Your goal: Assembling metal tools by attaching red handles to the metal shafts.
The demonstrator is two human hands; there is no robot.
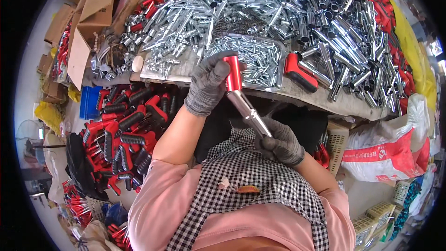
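Holding one red handle (233,72) in my gloved left hand (208,83), right hand (282,145) clamped round its steel shaft (248,111) — braced at both ends, steady above the parts tray (281,65).

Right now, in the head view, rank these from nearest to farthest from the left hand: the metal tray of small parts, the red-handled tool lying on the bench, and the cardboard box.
1. Metal tray: just beyond the left hand, on the bench.
2. Red-handled tool: past the tray's right edge.
3. Cardboard box: far upper left.
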